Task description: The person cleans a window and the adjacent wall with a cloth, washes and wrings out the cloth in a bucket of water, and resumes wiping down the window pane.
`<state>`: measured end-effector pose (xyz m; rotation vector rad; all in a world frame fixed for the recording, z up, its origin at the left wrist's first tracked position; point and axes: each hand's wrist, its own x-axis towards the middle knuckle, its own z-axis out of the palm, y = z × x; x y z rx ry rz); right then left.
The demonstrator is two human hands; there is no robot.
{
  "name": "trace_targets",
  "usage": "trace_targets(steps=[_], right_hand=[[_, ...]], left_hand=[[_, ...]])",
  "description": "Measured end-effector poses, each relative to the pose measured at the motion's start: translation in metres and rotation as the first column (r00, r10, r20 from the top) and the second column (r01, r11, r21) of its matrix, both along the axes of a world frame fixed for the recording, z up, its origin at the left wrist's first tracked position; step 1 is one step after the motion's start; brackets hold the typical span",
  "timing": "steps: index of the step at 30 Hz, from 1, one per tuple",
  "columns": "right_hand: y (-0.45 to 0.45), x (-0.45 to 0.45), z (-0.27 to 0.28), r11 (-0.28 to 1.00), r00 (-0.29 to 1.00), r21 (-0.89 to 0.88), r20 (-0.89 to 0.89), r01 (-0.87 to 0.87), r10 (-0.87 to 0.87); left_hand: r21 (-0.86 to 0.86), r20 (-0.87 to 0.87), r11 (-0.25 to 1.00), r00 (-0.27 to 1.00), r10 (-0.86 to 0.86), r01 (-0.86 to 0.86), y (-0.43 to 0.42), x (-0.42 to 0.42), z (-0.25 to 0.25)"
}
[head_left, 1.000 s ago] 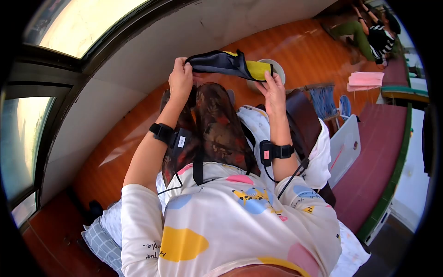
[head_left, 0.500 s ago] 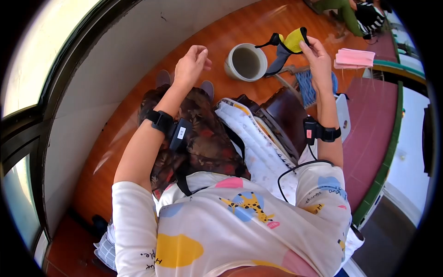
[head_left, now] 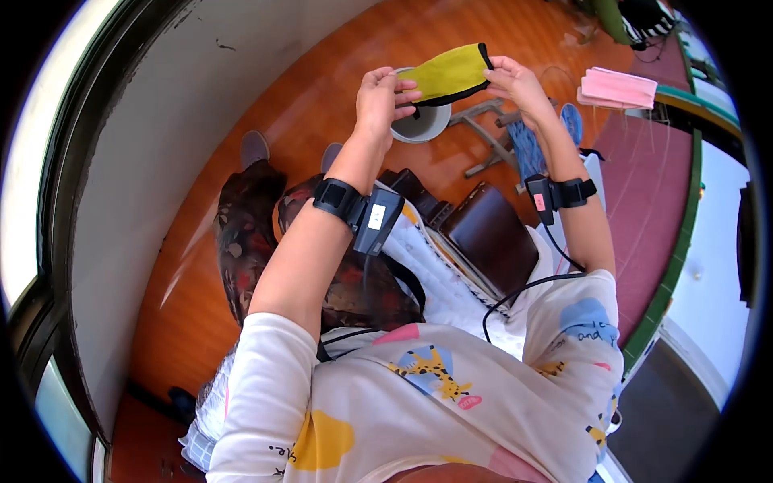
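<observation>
A yellow cloth (head_left: 447,75) with black edging is stretched between my two hands, above a pale bucket (head_left: 440,127) of cloudy water. My left hand (head_left: 380,101) is closed on the cloth's left end, fingers partly spread over it. With thumb and fingers, my right hand (head_left: 518,87) pinches the black-edged right end. The cloth covers much of the bucket's opening. Both wrists wear black straps with small boxes.
A dark brown leather bag (head_left: 495,241) and white quilted fabric (head_left: 439,282) lie beside my legs. Beyond them are a wooden stool frame (head_left: 485,145), blue cords (head_left: 527,149) and hanging pink cloths (head_left: 618,88). Another person's green sleeve or leg (head_left: 610,18) shows at the top right.
My left hand has moved right and taken hold of the cloth's other end. The cloth, hanging folded from my right hand before, is now spread flat. The right hand has shifted slightly left.
</observation>
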<state>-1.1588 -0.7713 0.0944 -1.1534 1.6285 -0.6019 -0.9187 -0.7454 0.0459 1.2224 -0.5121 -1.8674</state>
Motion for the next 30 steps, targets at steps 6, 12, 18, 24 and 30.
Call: trace_targets(steps=[6,12,18,24,30], right_hand=[[-0.024,-0.02,-0.054,0.968,0.986,0.227,-0.095,-0.109,0.134],[-0.029,-0.015,-0.133,0.927,0.965,0.346,-0.155,-0.145,0.209],[-0.045,-0.004,-0.218,0.706,0.502,0.445,-0.499,-0.551,0.706],[-0.039,0.029,-0.286,0.557,0.285,0.531,-0.509,-0.639,0.812],[-0.025,0.051,-0.343,0.653,0.385,0.513,-0.538,-0.556,0.75]], left_hand=[[0.362,-0.076,0.905,0.961,0.266,-0.222,0.008,-0.027,-0.075],[0.489,0.016,0.839,0.965,0.262,-0.236,0.017,-0.037,-0.136],[0.514,0.076,0.807,0.953,0.293,-0.289,0.007,-0.041,-0.149],[0.559,0.144,0.763,0.944,0.296,-0.324,0.007,-0.05,-0.163],[0.549,0.153,0.781,0.954,0.257,-0.298,0.006,-0.057,-0.164]])
